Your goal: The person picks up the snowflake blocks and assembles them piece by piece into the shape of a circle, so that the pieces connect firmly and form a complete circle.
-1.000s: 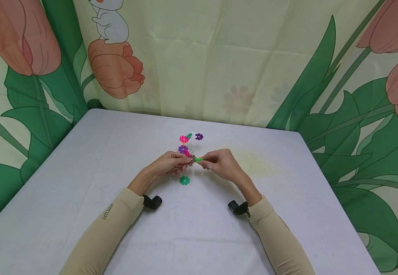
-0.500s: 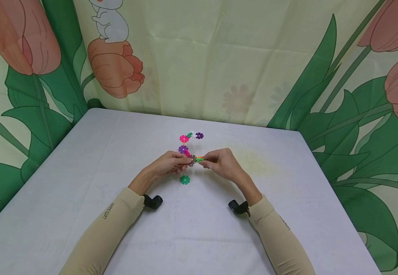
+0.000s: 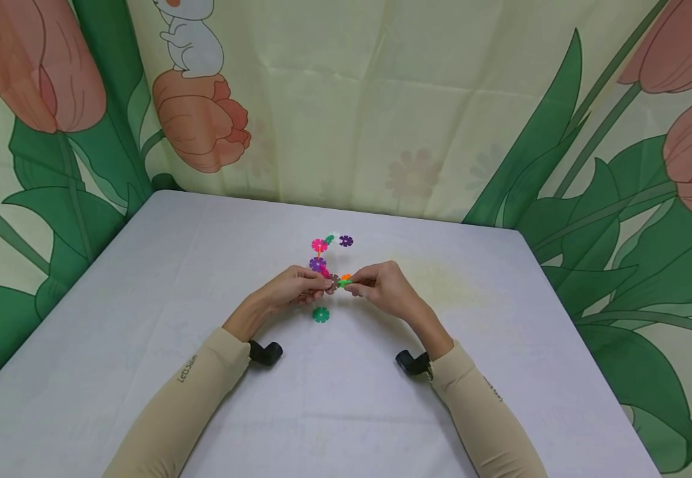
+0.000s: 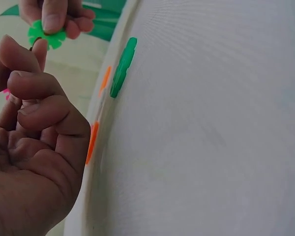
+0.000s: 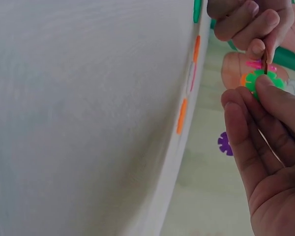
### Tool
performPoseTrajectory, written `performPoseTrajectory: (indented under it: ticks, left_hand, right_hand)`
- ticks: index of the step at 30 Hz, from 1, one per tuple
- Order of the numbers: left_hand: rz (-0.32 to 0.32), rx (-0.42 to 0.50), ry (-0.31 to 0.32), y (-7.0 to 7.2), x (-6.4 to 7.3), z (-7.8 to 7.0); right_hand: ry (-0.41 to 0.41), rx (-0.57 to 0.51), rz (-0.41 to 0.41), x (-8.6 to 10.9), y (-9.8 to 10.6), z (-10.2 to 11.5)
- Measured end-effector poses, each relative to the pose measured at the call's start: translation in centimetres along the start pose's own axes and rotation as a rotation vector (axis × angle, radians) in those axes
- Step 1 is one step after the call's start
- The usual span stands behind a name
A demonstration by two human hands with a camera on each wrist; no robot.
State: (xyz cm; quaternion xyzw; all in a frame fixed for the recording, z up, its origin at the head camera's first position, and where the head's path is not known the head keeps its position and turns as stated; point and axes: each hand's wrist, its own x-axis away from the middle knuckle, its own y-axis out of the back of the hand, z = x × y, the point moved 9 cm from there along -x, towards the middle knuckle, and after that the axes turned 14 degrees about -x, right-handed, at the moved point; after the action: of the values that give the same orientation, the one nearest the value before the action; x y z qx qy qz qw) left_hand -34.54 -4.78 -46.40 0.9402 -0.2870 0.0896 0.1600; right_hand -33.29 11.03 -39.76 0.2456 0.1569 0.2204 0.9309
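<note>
In the head view my left hand (image 3: 298,285) pinches a brown snowflake disc (image 3: 335,282) between thumb and finger. Facing it, my right hand (image 3: 386,287) pinches a light green snowflake disc (image 5: 255,82) by its edge. The green disc meets the brown one edge-on in the right wrist view. An orange disc (image 3: 346,277) shows right behind the green one. From the left hand a chain of joined discs runs away from me, with a purple disc (image 3: 317,264), a pink disc (image 3: 319,245) and a dark purple disc (image 3: 346,241) at its far end.
A teal green disc (image 3: 321,315) lies on the white tablecloth (image 3: 334,411) just in front of the hands. In the left wrist view an orange disc (image 4: 92,142) appears low near the tablecloth. A printed curtain (image 3: 334,133) hangs behind the table.
Both hands keep their pinches and stay nearly in place. The light green disc has turned slightly, and more of the orange disc now shows above it.
</note>
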Motion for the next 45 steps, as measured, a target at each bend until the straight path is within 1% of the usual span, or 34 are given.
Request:
performPoseTrajectory:
  ticks: [6,12,18,22,27,31,35,37,40,43,45]
  left_hand:
    - [0.016,0.002,-0.003,-0.2,-0.3,0.1]
    - [0.030,-0.003,0.001,-0.5,-0.6,0.3]
    - [0.028,-0.004,0.009,-0.8,-1.0,0.4]
    - [0.023,-0.001,0.006,-0.9,-1.2,0.2]
    - [-0.001,-0.007,0.003,-0.9,-1.3,-0.2]
    - [-0.037,-0.019,0.008,-0.8,-1.4,-0.4]
    - [-0.080,-0.083,-0.021,-0.5,-1.5,-0.6]
    - [-0.094,-0.097,-0.034,-0.3,-1.4,-0.5]
    - [-0.121,-0.079,-0.029,0.4,-0.9,0.0]
    - [-0.146,-0.060,-0.023,1.1,-0.5,0.2]
    - [-0.145,-0.068,-0.026,1.1,-0.5,0.1]
  right_hand:
    - [0.001,-0.006,0.001,0.2,0.1,-0.1]
    - [0.036,0.007,0.000,0.4,0.1,0.0]
    - [0.056,0.073,-0.004,0.4,0.1,0.1]
    - [0.068,0.108,-0.036,0.4,0.5,0.3]
    - [0.076,0.117,-0.091,0.4,1.0,0.4]
    - [0.088,0.133,-0.123,0.5,1.2,0.6]
    - [0.090,0.135,-0.157,0.4,1.2,0.7]
    - [0.075,0.128,-0.150,0.2,0.9,0.5]
    - [0.029,0.123,-0.080,-0.3,-0.1,0.1]
    - [-0.058,0.135,-0.021,-0.7,-0.6,-0.6]
    - [-0.129,0.168,-0.021,-0.7,-0.2,-1.4]
